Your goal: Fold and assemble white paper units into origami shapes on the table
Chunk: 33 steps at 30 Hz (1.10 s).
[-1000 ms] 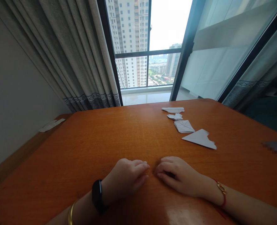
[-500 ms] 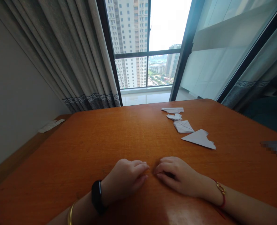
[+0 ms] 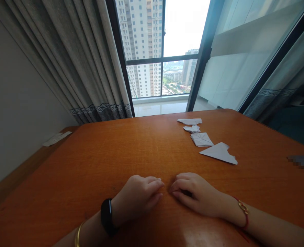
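Observation:
My left hand [image 3: 141, 196] rests on the brown wooden table [image 3: 110, 154], its fingers loosely bent and the thumb apart from them. It wears a black wristband [image 3: 108, 216] and a gold bangle [image 3: 78, 236]. Facing it across a small gap, my right hand [image 3: 193, 192] lies on the tabletop with relaxed, curved fingers and a hollow between thumb and forefinger. I see nothing held in either hand. A red cord bracelet [image 3: 244, 214] circles the right wrist. Beyond that hand lies a white folded paper triangle [image 3: 220, 153] with a notched edge, touching neither hand.
Behind the triangle lie a square folded paper stack [image 3: 202, 139], a small folded piece [image 3: 192, 129] and a narrow folded strip [image 3: 190, 121]. A pixelated grey patch [image 3: 303, 163] is at the right edge. White paper [image 3: 57, 139] rests on a ledge by the left wall.

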Tool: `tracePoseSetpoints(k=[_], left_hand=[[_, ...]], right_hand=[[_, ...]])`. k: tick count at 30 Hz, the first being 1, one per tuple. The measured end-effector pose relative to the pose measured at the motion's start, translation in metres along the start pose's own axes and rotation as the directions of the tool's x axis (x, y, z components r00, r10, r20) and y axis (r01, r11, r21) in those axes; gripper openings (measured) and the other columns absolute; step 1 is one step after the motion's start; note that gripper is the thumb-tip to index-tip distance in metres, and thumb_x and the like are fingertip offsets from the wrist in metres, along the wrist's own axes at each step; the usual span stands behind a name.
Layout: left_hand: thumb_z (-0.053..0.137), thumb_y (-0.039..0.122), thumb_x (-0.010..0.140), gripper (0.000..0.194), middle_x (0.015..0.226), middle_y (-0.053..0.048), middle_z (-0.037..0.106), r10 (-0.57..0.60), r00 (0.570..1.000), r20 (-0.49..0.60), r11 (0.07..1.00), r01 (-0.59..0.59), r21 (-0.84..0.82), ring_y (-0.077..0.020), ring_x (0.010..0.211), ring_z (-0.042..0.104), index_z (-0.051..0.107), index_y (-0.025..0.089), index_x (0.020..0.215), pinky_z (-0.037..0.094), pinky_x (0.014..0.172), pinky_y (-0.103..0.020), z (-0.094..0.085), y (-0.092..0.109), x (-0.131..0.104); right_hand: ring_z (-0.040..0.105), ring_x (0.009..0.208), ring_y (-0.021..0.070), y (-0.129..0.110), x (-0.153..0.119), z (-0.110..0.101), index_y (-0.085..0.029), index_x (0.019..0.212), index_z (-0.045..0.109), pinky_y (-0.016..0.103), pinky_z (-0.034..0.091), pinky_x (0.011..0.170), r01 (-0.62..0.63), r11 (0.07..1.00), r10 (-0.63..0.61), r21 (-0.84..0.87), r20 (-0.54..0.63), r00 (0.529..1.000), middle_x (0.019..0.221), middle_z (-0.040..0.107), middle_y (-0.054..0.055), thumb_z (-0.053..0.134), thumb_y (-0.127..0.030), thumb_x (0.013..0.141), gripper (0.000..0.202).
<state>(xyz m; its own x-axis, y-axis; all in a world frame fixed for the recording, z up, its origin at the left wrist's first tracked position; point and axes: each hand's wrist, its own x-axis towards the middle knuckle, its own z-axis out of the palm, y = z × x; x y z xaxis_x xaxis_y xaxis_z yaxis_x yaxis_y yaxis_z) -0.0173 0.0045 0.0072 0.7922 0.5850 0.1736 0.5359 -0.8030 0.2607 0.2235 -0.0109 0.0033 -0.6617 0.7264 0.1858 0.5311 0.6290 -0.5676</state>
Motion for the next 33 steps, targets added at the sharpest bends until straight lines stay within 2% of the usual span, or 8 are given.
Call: tracePoseSetpoints(k=[15,33], left_hand=[[0.048,0.026,0.093,0.024,0.099,-0.006,0.071,0.01,0.999,-0.032,1.0,-0.01,-0.011,-0.0184,0.084,0.069,0.061,0.023,0.112,0.054,0.075,-0.027,0.0017,-0.001,-0.0007],[0.048,0.026,0.093,0.022,0.101,-0.006,0.071,0.011,1.0,-0.02,1.0,-0.011,-0.006,-0.0184,0.087,0.069,0.061,0.023,0.11,0.054,0.078,-0.027,0.0027,-0.0015,-0.0009]], right_hand=[[0.064,0.082,0.0151,0.0,0.0001,0.0,-0.02,0.09,0.066,0.027,0.046,0.077,0.001,1.0,-0.001,-0.009,-0.002,1.0,0.089,0.07,0.003,0.051,-0.018,0.091,0.015],[0.063,0.081,0.0157,-0.0004,-0.0003,-0.0011,-0.019,0.089,0.067,0.027,0.046,0.076,-0.001,1.0,0.001,-0.016,0.004,1.0,0.087,0.07,0.004,0.051,-0.019,0.091,0.016]])
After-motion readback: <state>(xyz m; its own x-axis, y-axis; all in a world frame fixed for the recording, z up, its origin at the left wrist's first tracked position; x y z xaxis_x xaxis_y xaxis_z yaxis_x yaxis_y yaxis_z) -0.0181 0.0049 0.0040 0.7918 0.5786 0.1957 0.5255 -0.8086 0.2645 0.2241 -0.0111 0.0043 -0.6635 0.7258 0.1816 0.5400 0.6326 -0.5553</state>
